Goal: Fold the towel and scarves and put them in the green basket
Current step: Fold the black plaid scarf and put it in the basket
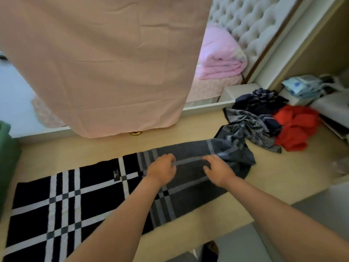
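Note:
A long black-and-grey plaid towel (79,195) lies spread along the light wooden table (273,173), its right end rumpled. My left hand (162,171) has its fingers curled over a grey stripe near the towel's far edge. My right hand (217,170) rests on the same stripe a little to the right, fingers bent down onto the cloth. A heap of scarves lies at the table's right: a dark patterned one (251,118) and a red one (296,125). The green basket (7,157) shows only as a green edge at the far left.
A large pink cloth (105,63) hangs in front of me and hides the back of the table. Behind it are a bed with a folded pink blanket (221,57) and a tufted headboard. Packets (302,86) sit on a white stand at the right.

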`<state>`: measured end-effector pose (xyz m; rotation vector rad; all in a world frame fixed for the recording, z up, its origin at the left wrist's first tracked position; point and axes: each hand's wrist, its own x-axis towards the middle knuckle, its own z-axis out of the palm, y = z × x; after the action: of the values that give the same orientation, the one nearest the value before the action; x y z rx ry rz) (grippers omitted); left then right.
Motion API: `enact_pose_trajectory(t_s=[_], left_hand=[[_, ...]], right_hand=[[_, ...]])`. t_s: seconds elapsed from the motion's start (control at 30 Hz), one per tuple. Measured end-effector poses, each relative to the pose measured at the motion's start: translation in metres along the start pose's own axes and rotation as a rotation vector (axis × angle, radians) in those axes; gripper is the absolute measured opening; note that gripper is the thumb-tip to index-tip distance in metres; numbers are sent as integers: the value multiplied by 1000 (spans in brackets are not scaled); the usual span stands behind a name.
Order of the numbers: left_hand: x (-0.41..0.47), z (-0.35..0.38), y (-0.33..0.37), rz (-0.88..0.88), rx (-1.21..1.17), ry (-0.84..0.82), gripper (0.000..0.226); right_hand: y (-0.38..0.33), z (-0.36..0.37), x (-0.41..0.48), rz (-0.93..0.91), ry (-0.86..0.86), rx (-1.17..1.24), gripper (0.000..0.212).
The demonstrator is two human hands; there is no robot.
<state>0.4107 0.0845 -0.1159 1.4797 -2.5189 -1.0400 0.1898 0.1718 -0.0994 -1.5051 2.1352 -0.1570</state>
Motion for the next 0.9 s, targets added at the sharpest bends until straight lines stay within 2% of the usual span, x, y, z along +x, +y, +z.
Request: enact_pose_trajectory(t_s=[0.1, 0.17, 0.23, 0.3, 0.37, 0.43, 0.53, 0.6, 0.63, 0.7, 0.77, 0.9], left_hand=[[31, 35, 63, 64, -15, -35, 21], [51, 61, 104, 91, 0, -41, 21], [70, 84, 139, 127, 22, -18, 28], [90, 104, 172, 175, 56, 31, 46], [109, 119, 198, 206, 167, 47, 62], [125, 127, 217, 214, 321, -5, 68], [140, 125, 227, 208, 580, -108, 48], [142, 115, 223, 122, 663, -126, 30], [143, 110, 219, 46, 673, -145, 26], [142, 103, 212, -96, 630, -194, 33], [143, 100, 207, -169, 550, -143, 43], [162, 103, 216, -92, 629, 49, 43]], right_hand=[[68, -25, 3, 60, 108, -3, 29], [110, -37, 5, 87, 175, -13, 29], [144, -47, 10, 115, 224, -10, 34], [173, -61, 21, 163, 227, -47, 47], [196, -72, 33, 178, 118, -177, 62], [212, -77, 43, 129, -56, -313, 68], [220, -79, 54, -74, -209, -390, 67], [216, -81, 57, -217, -247, -425, 65], [214, -83, 56, -247, -262, -407, 65], [211, -86, 56, -222, -278, -305, 66], [210, -89, 58, -202, -271, -212, 63], [210, -97, 69, -176, -331, -138, 46]])
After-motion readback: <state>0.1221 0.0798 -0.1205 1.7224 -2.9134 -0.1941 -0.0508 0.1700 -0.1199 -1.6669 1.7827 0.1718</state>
